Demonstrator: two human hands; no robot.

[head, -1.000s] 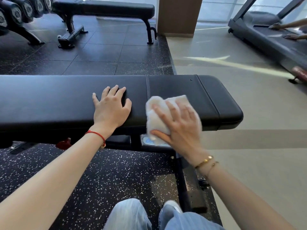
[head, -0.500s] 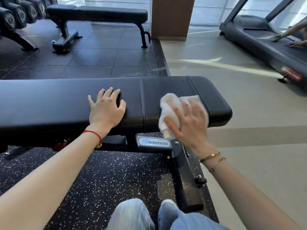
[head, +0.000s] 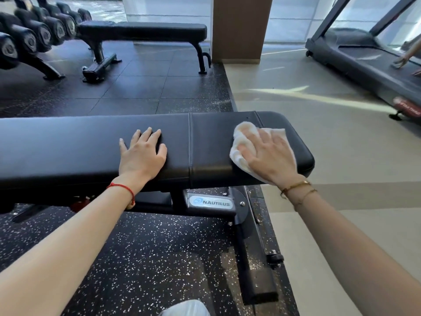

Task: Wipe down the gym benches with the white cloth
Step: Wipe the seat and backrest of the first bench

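Observation:
A long black padded bench [head: 68, 144] runs across the view in front of me. My left hand [head: 142, 152] lies flat on its pad, fingers apart, just left of the seam. My right hand [head: 270, 156] presses the crumpled white cloth [head: 245, 137] onto the pad's right end section, fingers spread over it. The cloth sticks out past my fingertips and under my palm. A second black bench [head: 143, 30] stands farther back on the dark floor.
A rack of black dumbbells [head: 34, 35] lines the back left. A brown pillar [head: 241, 28] stands behind the far bench. A treadmill [head: 364, 60] sits at the right on the pale floor, with another person's hands on its deck. The near bench's steel foot [head: 255, 265] juts toward me.
My right hand has slid the cloth rightward and up along the pad, from the front edge near the seam to the top of the end section. My left hand has stayed put.

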